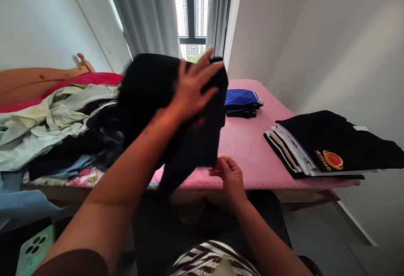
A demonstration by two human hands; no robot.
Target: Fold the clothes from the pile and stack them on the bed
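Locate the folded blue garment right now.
In the head view, the folded blue garment lies right of centre, atop a small stack of dark clothes on the pink sheet, beyond the right hand.

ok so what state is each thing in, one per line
Black garment: held up, hanging, motion-blurred
Left hand: spread against the garment
Right hand: curled at the garment's lower edge, grip unclear
Clothes pile: loose, crumpled
Blue-topped stack: folded
Black-topped stack: folded, layered
Pink sheet: spread out
Curtains: parted
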